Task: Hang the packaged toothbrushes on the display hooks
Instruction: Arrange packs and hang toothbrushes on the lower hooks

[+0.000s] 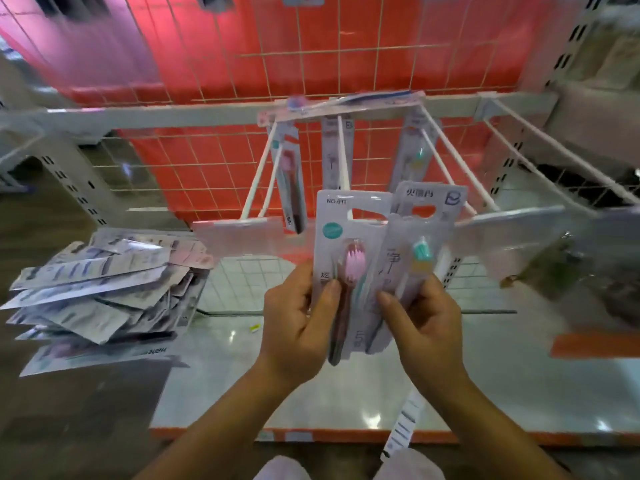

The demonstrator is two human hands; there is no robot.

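My left hand (298, 317) grips a toothbrush pack with a pink brush head (343, 244). My right hand (422, 323) grips a second pack with a teal brush head (424, 237). Both packs stand upright side by side, just in front of the white display hooks (343, 157). The left pack's hang hole sits at the tip of the middle hook. Three packs hang further back on the hooks (292, 181), and one pack lies flat across the rail (346, 102) above them. A pile of loose packs (104, 282) lies at the left.
Orange wire-grid panel (346, 57) backs the hooks. More white hooks (540, 161) reach out at the right with clear bags (561, 251) hanging on them. A glossy shelf (311, 375) with an orange front edge lies below my hands.
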